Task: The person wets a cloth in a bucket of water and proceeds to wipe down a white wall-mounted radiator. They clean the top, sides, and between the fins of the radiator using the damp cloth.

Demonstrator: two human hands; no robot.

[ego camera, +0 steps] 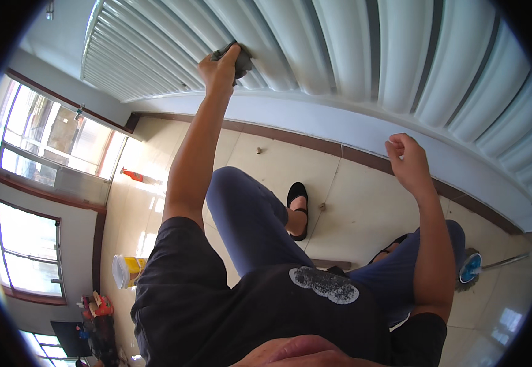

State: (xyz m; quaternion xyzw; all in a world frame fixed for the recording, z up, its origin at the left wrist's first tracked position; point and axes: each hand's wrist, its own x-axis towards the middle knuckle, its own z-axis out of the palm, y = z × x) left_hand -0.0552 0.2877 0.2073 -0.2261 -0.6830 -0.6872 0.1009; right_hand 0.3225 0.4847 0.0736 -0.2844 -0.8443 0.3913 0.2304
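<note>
A white column radiator [348, 50] spans the top of the view, its ribs running along the wall. My left hand [220, 71] is at its lower left part, arm stretched out. Bunched in that hand is a dark grey cloth [243, 62], pressed against the ribs. My right hand [408, 160] hangs in the air below the radiator's right half, in front of the low white wall strip [376, 128]. Its fingers are loosely curled in, and nothing shows in them.
A mop [470, 268] with a blue head centre rests at the right by my knee. On the tiled floor [362, 220] are two small brown pieces, one a small lump [322, 207]. An orange bottle [133, 175] and a yellow-and-clear container [128, 271] are to the left, near the windows [29, 247].
</note>
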